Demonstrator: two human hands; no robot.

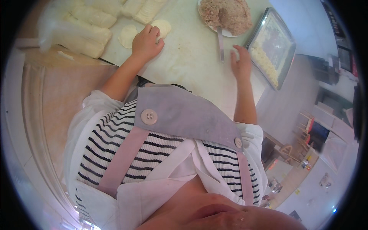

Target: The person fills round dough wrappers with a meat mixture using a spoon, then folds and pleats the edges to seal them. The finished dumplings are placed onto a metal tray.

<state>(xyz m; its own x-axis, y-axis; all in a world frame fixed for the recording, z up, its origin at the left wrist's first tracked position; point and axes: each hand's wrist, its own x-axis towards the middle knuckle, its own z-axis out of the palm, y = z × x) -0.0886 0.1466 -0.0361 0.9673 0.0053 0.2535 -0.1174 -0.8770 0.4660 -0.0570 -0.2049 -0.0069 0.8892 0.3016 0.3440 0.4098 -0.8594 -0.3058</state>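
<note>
My left hand (147,41) rests on the board, its fingertips touching the edge of a short stack of round dough wrappers (162,28). Another pale wrapper (127,36) lies flat just left of that hand. My right hand (241,61) is raised beside the tray, fingers apart, holding nothing. Between the hands, a plate of minced meat filling (235,14) stands at the far side, a flat metal spreader (220,47) leaning out of it towards me. A metal tray (287,53) at the right carries a row of small pale dumplings (263,61) along its near left side.
Stacks of dough wrappers in clear plastic (86,37) fill the far left corner. The white work board (184,63) reaches up to my apron. Beyond it at the right, the floor and pieces of furniture show, with wooden chairs (306,126) lower right.
</note>
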